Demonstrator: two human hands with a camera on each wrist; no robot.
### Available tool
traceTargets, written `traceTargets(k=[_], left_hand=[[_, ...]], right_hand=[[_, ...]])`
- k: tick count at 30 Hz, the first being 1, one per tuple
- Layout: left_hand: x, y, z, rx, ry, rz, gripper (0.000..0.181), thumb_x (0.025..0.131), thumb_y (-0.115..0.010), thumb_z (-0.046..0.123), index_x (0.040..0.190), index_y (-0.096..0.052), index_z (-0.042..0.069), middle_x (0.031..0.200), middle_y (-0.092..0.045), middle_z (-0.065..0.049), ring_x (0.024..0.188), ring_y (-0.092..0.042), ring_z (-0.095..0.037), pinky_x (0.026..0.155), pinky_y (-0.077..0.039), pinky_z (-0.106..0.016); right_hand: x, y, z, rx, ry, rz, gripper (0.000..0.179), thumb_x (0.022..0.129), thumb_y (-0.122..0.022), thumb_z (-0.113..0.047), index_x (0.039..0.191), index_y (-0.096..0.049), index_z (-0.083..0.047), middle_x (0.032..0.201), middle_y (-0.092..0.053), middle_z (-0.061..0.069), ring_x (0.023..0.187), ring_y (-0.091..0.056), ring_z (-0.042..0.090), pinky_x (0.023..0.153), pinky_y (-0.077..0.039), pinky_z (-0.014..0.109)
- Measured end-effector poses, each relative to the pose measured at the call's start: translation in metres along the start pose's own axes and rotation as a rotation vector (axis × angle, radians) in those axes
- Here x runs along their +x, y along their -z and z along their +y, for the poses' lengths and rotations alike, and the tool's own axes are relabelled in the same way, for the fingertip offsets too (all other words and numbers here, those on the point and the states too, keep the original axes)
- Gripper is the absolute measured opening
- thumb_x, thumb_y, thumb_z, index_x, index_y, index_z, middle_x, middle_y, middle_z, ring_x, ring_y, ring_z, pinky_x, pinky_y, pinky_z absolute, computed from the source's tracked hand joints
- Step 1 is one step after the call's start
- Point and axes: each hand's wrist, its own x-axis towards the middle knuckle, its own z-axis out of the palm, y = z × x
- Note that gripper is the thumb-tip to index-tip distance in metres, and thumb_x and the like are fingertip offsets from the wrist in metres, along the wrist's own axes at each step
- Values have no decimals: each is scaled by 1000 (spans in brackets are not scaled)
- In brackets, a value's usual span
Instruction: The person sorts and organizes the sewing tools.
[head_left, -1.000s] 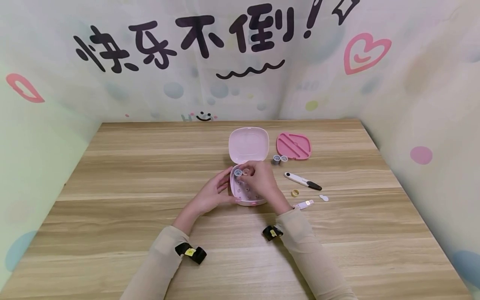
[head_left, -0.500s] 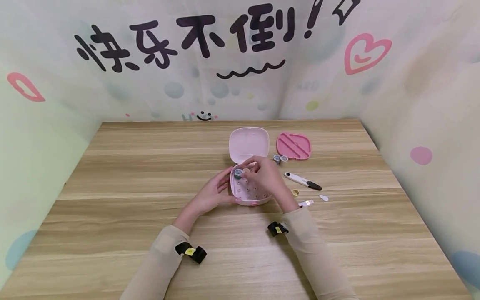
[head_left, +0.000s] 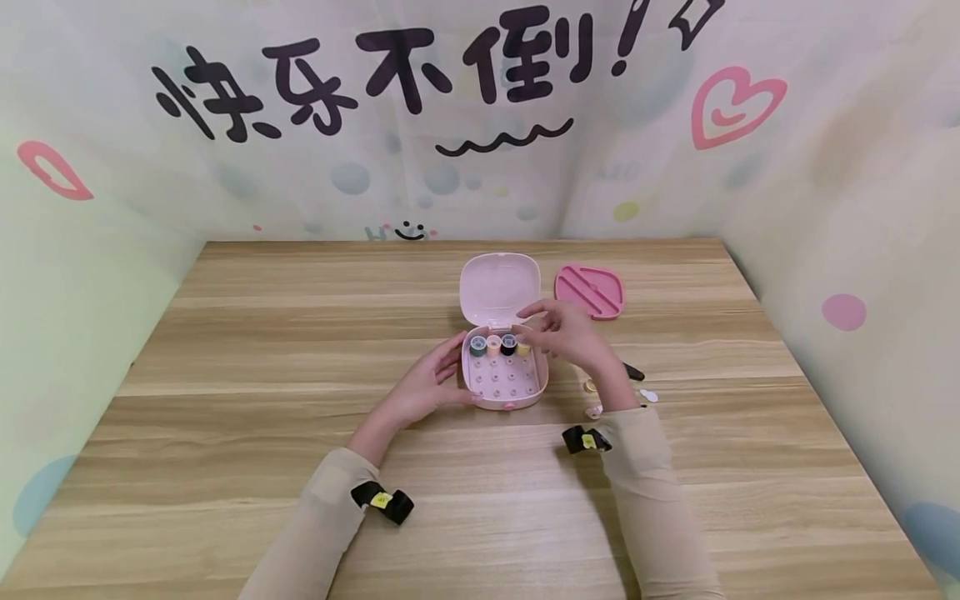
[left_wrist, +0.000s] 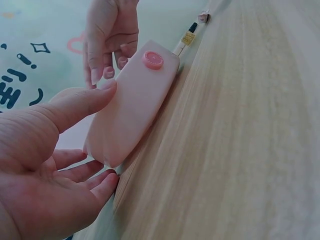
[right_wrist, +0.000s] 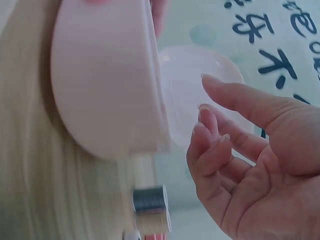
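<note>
A pink sewing box stands with its lid swung back. Along its back row sit a teal thread spool, a peach spool, a black spool and a yellow spool, the last partly behind fingertips. My left hand holds the box's left side, thumb at the front corner and fingers along the side. Over the right back edge hovers my right hand; in the right wrist view, nothing lies between its loosely bent fingers.
A darker pink divided tray lies behind my right hand. In the right wrist view a dark spool and a pale spool stand beside the box. Farther right are a gold thimble and a small white flat piece.
My right hand has drawn back to the right from over the box, uncovering the black and yellow spools. My left hand stays on the box.
</note>
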Motion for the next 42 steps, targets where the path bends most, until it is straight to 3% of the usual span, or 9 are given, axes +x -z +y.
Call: traceTargets(k=[9,13,17,23,32,42], left_hand=[[0,0,1,-12,-1,1,101,84,-81,-7,164,-19,-9,169,-27,-30,157,-29,-43,130,-28,-49],[0,0,2,-9,8,2,101,84,-81,-7,164,-19,-9,169,-27,-30,157,-29,-42,130,-28,-48],[0,-1,2,-4,24,3,102,84,-82,-6,165,-20,-7,170,-27,-28,158,-29,-40,130,-28,-47],[-1,-1,4,10,25,-1,102,84,-82,-5,165,-20,-7,171,-25,-26,158,-29,-40,130,-29,-48],[-2,-1,4,3,29,-3,102,85,-82,-5,165,-20,-5,173,-22,-24,157,-29,-41,130,-29,-48],[-1,-1,3,7,22,-3,101,85,-82,-5,165,-19,-7,172,-23,-26,157,-30,-43,129,-29,-48]], right_hand=[[-3,19,9,-22,-61,78,40,93,-80,-11,128,-68,5,86,-64,8,70,-57,18,57,-52,24],[-5,25,15,-49,-51,114,42,92,-80,-11,128,-69,6,90,-67,14,78,-60,17,63,-56,26],[-6,31,23,-62,-59,144,43,92,-80,-10,129,-67,7,96,-69,19,83,-62,21,67,-56,27],[-7,38,31,-61,-121,167,46,94,-78,-11,135,-65,5,92,-67,15,80,-65,27,66,-54,26],[-4,38,43,-31,-107,238,42,94,-76,-3,132,-64,9,78,-66,11,65,-64,16,58,-55,21],[0,30,55,-120,-125,299,40,94,-76,-8,130,-67,6,81,-65,11,70,-55,12,56,-47,19]])
